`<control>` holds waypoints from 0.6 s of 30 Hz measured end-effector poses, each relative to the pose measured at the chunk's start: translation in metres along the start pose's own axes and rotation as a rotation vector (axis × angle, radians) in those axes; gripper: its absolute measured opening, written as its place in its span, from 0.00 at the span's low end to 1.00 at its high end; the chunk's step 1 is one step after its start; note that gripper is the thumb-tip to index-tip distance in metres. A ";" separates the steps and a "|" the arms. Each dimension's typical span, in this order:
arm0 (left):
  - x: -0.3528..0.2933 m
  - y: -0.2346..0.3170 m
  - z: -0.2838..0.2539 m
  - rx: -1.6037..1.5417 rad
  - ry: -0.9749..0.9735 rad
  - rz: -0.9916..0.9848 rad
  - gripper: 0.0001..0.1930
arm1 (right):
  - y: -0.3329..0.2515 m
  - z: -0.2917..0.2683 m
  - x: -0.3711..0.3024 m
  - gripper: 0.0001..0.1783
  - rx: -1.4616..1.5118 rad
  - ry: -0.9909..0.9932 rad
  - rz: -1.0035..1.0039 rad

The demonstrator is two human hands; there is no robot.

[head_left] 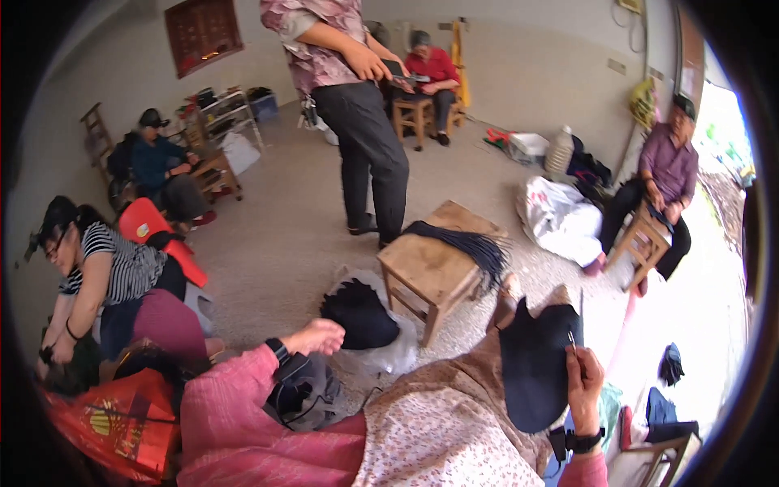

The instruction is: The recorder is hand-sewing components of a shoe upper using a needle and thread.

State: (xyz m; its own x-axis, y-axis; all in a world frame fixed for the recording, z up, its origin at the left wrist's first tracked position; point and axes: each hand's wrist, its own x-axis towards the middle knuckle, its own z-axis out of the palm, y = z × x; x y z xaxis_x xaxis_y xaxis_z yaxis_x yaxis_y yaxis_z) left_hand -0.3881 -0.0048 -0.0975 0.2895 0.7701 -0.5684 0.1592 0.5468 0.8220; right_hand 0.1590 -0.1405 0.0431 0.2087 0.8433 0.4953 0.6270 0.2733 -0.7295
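Observation:
My right hand [583, 381] is closed in a pinch on a thin metal-tipped tool [571, 338], its tip pointing up; the exact kind is too small to tell. Beside those fingers a flat black piece of material [531, 369], rounded at the bottom and notched at the top, rests over my leg. Out to the left, well apart from it, my left hand [315, 337] has its fingers pressed together; I cannot make out anything in them. Past that hand, a pile of black pieces [357, 315] lies on a clear plastic bag [406, 345]. A floral cloth [450, 438] covers my lap.
A wooden stool [426, 264] in front of me carries a bundle of black cords [466, 243]. Someone in dark trousers [361, 154] stands behind it. Other people sit around the room. A red bag [122, 426] is at my left, a white sack [556, 215] ahead right.

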 end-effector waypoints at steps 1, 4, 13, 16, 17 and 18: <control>0.014 0.026 0.019 0.161 0.008 0.112 0.14 | 0.002 0.000 -0.001 0.03 0.082 0.016 0.076; 0.061 0.097 0.069 0.647 -0.012 0.505 0.11 | 0.010 -0.007 -0.005 0.05 0.122 0.051 0.164; 0.213 0.202 0.172 0.944 0.364 1.010 0.15 | 0.038 -0.029 -0.023 0.07 0.245 0.131 0.357; 0.247 0.201 0.186 1.012 0.445 0.938 0.21 | 0.045 -0.038 -0.034 0.06 0.240 0.127 0.414; 0.255 0.199 0.189 1.077 0.468 0.956 0.18 | 0.047 -0.040 -0.037 0.06 0.222 0.104 0.429; 0.261 0.198 0.191 1.166 0.479 0.879 0.14 | 0.048 -0.043 -0.040 0.06 0.195 0.082 0.456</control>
State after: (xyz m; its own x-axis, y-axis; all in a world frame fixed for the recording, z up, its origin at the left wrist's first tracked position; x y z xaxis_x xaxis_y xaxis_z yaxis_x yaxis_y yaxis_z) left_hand -0.1003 0.2415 -0.0758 0.3997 0.8567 0.3259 0.7995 -0.4998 0.3333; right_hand 0.2127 -0.1806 0.0086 0.4916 0.8602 0.1352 0.3079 -0.0265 -0.9510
